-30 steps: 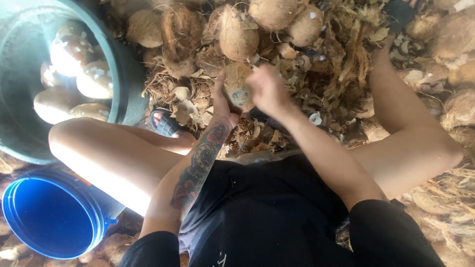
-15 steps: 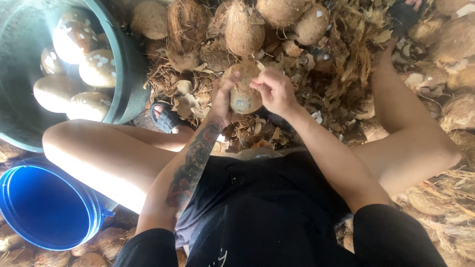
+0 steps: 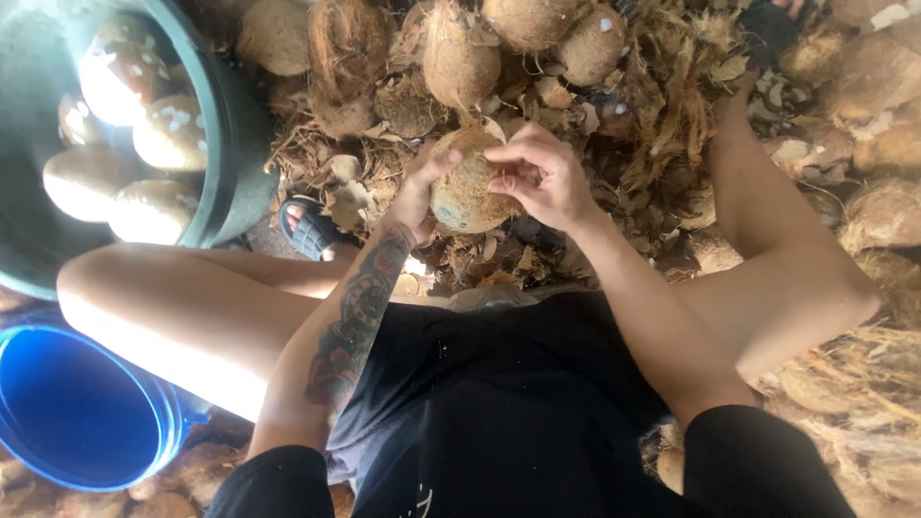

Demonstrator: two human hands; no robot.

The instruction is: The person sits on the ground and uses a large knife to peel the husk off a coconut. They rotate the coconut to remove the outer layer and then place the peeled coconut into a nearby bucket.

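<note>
Tight on every side.
Your knees flank you, husk heap (image 3: 662, 105) lies ahead, green tub (image 3: 225, 163) and blue bucket (image 3: 86, 412) crowd your left.

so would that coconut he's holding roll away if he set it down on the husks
Probably not far: the coconut is round, so apt to roll, but the loose husk litter looks likely to cradle it. Both the left hand and right hand grip it, hinting at some weight.

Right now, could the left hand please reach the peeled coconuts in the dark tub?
Probably yes: the left hand holds the coconut, but the tub sits open on that side, beyond the knee.
</note>
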